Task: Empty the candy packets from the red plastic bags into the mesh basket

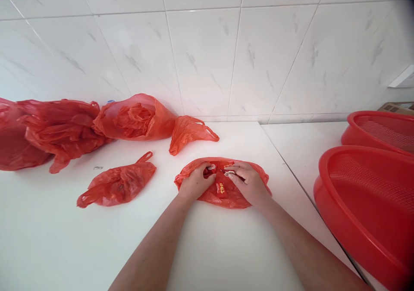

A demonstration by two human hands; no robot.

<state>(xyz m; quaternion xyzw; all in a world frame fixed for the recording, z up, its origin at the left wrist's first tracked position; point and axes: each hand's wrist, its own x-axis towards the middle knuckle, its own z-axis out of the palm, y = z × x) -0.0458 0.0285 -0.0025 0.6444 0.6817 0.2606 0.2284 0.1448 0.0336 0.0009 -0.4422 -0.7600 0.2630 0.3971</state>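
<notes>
A red plastic bag [226, 196] lies on the white counter [226, 248] in front of me, with small red packets showing at its mouth. My left hand [196, 182] rests on the bag's left side, fingers curled and pinching at the opening. My right hand [248, 183] lies on the bag's right side, its fingers closed on a small red-and-white packet [228, 173] at the opening.
Another filled red bag [118, 184] lies to the left. Several crumpled red bags [64, 129] are piled against the tiled wall, one smaller [189, 132] near the middle. Two red plastic sieve baskets [365, 204] [380, 129] stand at the right.
</notes>
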